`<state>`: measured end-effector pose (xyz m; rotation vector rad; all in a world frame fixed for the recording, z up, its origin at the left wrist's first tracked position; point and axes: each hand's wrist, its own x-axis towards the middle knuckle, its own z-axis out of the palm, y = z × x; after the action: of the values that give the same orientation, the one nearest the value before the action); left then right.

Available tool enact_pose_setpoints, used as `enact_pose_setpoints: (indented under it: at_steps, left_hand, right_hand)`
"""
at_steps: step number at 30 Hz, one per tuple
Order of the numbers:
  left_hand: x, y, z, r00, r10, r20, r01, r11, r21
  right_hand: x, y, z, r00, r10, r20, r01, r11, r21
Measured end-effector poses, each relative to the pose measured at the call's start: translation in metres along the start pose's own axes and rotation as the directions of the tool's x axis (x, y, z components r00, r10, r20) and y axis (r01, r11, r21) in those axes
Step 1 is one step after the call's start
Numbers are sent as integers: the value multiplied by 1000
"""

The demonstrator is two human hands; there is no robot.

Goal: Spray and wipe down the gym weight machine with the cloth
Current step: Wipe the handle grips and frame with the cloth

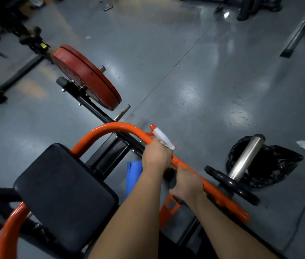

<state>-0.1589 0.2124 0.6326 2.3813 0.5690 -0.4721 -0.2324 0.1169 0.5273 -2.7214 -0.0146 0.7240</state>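
The left hand (156, 157) grips a spray bottle (160, 136). Its fingers are wrapped round the neck, and the white plastic trigger head with its orange nozzle sticks out above the knuckles. A smooth blue shape (133, 174) shows just below that hand; I cannot tell whether it is bottle body or cloth. The right hand (187, 184) has its fingers curled over the glossy orange tube (110, 127) of the weight machine (110, 157). It sits near a small black plate (228, 182) on a brushed steel sleeve (245, 157). A padded black seat (63, 193) lies to the left.
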Motion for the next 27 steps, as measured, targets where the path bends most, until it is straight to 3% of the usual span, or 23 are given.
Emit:
enact_pose_setpoints:
  at_steps: [2, 4, 6, 11, 17, 19, 22, 25, 27]
  left_hand:
    - [1, 0, 0, 1000, -22, 12, 22, 1000, 8]
    - [0, 1, 0, 999, -39, 29, 39, 999, 4]
    - [4, -3, 3, 997, -60, 40, 61, 998, -22]
    - [10, -9, 7, 995, -84, 46, 88, 992, -89]
    - [12, -10, 7, 997, -77, 24, 78, 996, -42]
    - [10, -7, 6, 998, -60, 1, 60, 998, -15]
    - [3, 1, 1, 1000, -1, -30, 2, 1000, 31]
    - [2, 1, 1, 999, 39, -33, -36, 996, 78]
    - [4, -2, 2, 997, 66, -32, -64, 996, 62]
  right_hand:
    - [19, 14, -10, 975, -87, 207, 50, 983, 177]
    - [32, 28, -15, 917, -128, 378, -19, 932, 362]
    - [49, 40, -9, 878, -140, 457, -94, 887, 452]
    - [49, 43, -41, 680, -122, 723, -296, 857, 422]
    - [35, 50, -44, 638, -133, 758, -320, 850, 419]
    - [29, 51, -43, 672, -127, 730, -305, 851, 428]
    - [20, 52, -31, 822, -107, 559, -213, 853, 477]
    - [-1, 44, -4, 964, 1, 265, -106, 916, 386]
    - [-24, 30, 14, 996, 68, -60, -55, 979, 194]
